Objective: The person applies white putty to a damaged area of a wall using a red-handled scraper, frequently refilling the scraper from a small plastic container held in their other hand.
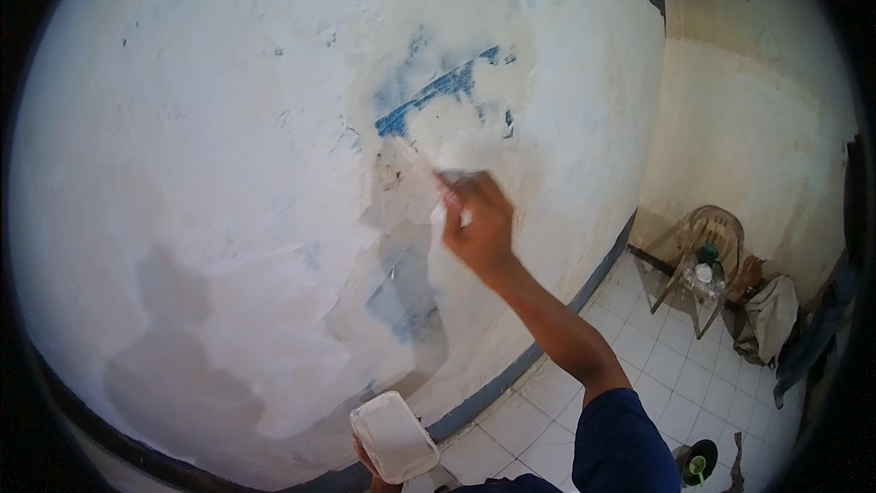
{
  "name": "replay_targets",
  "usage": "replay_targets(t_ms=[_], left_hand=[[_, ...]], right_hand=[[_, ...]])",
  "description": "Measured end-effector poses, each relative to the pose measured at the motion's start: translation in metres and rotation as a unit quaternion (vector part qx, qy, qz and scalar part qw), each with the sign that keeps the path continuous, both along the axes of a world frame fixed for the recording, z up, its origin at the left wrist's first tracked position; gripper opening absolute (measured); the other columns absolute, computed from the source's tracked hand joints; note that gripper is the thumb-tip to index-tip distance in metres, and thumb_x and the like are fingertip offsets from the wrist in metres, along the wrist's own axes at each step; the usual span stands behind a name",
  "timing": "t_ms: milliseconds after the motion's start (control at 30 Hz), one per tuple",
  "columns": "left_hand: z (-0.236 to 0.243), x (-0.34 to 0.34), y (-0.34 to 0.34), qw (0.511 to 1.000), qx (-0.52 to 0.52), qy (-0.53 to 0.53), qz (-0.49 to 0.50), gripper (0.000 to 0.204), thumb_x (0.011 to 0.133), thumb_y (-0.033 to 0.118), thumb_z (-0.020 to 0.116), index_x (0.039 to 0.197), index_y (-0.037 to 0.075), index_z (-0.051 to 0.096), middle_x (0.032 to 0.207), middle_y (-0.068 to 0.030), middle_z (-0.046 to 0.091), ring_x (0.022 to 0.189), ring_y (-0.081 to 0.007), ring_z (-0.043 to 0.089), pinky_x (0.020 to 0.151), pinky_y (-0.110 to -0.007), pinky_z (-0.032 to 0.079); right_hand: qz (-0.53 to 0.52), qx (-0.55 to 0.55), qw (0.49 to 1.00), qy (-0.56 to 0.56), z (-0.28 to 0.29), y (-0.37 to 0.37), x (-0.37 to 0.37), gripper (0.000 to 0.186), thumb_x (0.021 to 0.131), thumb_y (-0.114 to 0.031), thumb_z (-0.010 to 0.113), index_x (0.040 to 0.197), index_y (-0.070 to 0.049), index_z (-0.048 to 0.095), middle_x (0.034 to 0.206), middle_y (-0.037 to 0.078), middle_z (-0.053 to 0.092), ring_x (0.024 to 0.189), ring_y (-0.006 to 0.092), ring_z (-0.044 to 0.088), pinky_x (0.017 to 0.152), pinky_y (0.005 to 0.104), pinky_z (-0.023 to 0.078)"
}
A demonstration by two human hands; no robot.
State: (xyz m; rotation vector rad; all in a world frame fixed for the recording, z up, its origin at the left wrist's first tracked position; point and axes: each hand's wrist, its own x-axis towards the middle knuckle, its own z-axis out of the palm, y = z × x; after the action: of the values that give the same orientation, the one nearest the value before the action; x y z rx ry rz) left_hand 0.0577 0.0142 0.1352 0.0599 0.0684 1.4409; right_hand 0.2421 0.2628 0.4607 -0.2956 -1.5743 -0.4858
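Note:
My right hand is raised to the wall and closed around what looks like a putty knife. Its pale blade is smeared by motion and lies against or very near the wall, just below a blue streak. Low in the view, my left hand grips a white rectangular plastic tub from its left side; most of those fingers are hidden behind it. Smooth white paste shows inside the tub. Whitish filler coats the wall, with a second bluish-grey patch lower down.
A dark skirting strip edges the wall above white floor tiles. Toward the right corner stands a plastic chair with items on its seat, beside a pale sack. A dark bowl-like container with something green sits on the floor.

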Motion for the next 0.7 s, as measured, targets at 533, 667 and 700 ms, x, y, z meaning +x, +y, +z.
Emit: replay_targets(t_ms=[533, 667, 700], left_hand=[[0.022, 0.004, -0.005, 0.951, 0.041, 0.296, 0.073, 0.099, 0.075, 0.084, 0.04, 0.152, 0.023, 0.027, 0.144, -0.0181, 0.044, 0.124, -0.0479, 0.048, 0.094, -0.08, 0.033], [-0.036, -0.011, 0.001, 0.978, 0.086, 0.184, 0.051, 0.098, 0.075, 0.084, 0.039, 0.152, 0.024, 0.027, 0.146, -0.0155, 0.042, 0.127, -0.0456, 0.046, 0.095, -0.079, 0.033], [-0.039, -0.013, 0.002, 0.98, 0.079, 0.172, 0.057, 0.098, 0.076, 0.083, 0.039, 0.153, 0.025, 0.026, 0.147, -0.0145, 0.041, 0.129, -0.0445, 0.045, 0.097, -0.078, 0.033]], right_hand=[[-0.06, -0.096, 0.986, 0.126, -0.008, 0.013, 0.008, 0.022, 0.083, -0.001, 0.061, 0.102, -0.005, 0.07, 0.091, 0.012, 0.067, 0.083, 0.0309, 0.062, 0.07, 0.039, 0.052], [-0.159, -0.122, 0.972, 0.127, -0.005, 0.025, 0.007, 0.023, 0.081, 0.001, 0.061, 0.103, -0.003, 0.069, 0.09, 0.012, 0.066, 0.084, 0.0315, 0.062, 0.071, 0.0404, 0.052], [-0.117, -0.095, 0.984, 0.092, -0.014, 0.014, -0.006, 0.027, 0.078, 0.003, 0.059, 0.102, -0.004, 0.07, 0.088, 0.012, 0.066, 0.079, 0.0326, 0.061, 0.068, 0.041, 0.051]])
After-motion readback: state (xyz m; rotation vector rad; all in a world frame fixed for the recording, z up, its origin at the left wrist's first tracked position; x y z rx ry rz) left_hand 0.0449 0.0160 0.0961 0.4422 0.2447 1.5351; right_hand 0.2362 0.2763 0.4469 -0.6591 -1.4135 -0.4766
